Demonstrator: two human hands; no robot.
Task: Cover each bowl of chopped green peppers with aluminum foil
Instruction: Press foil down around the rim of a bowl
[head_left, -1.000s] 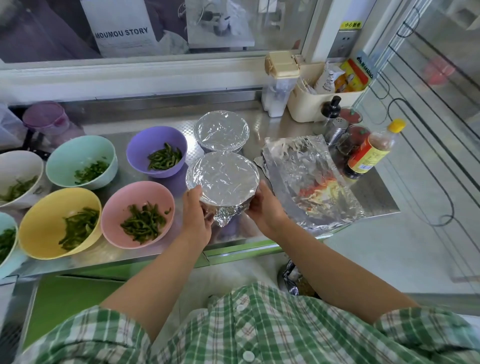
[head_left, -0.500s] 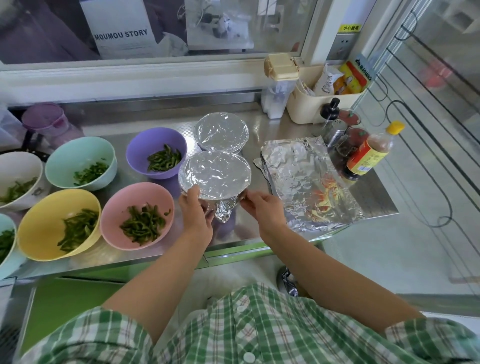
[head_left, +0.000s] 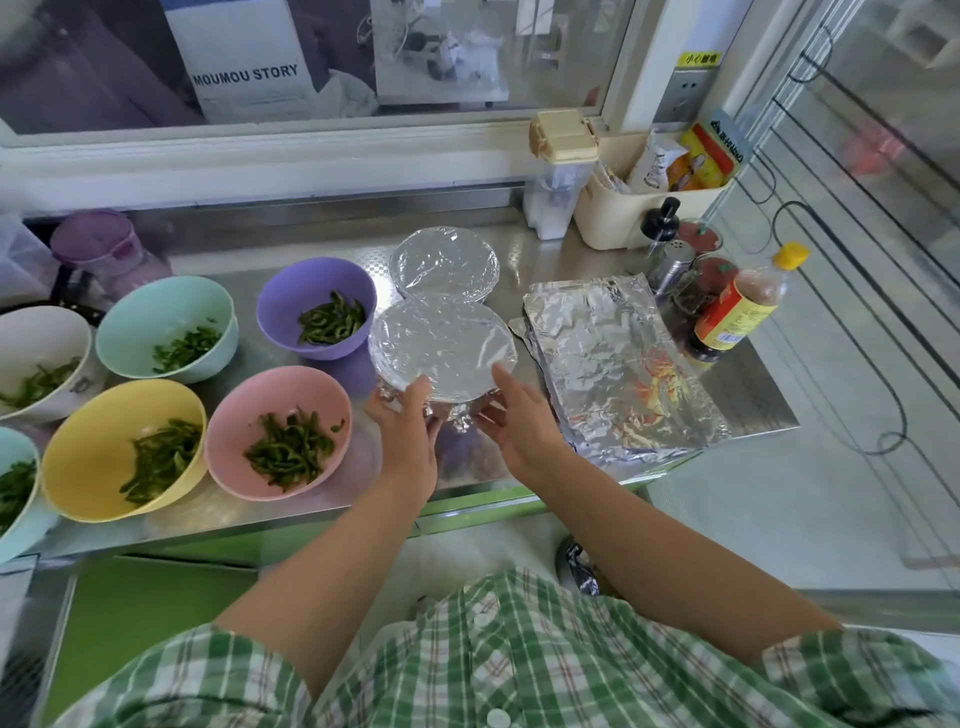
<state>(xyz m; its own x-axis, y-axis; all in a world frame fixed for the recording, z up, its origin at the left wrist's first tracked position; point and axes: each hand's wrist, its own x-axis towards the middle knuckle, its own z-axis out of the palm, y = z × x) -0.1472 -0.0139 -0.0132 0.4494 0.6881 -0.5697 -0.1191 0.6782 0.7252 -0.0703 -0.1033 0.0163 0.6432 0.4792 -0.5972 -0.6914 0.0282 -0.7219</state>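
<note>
Foil-covered bowls: two. Near covered bowl (head_left: 444, 345) sits at the steel counter's (head_left: 748, 387) front edge. Far covered bowl (head_left: 444, 262) is directly behind it, rims meeting in this view.

Open bowls of chopped green pepper: six, all left of the near covered bowl.
- Purple bowl (head_left: 288, 299), just beside it.
- Pink bowl (head_left: 247, 410).
- Mint bowl (head_left: 153, 312).
- Yellow bowl (head_left: 101, 431).
- White bowl (head_left: 41, 338) and pale blue bowl (head_left: 23, 525), both cut by the frame's left edge.

Foil sheets (head_left: 618, 369): one flat stack just right of it, count unreadable.

Left hand (head_left: 405, 431): thumb on the foil top's near edge, fingers curled round the rim below, gripping.

Right hand (head_left: 519, 421): thumb against the rim, fingers fairly straight, touching the crumpled foil tail (head_left: 462, 418). Fingertips partly hidden.

Foil hides both covered bowls' colour and contents.
</note>
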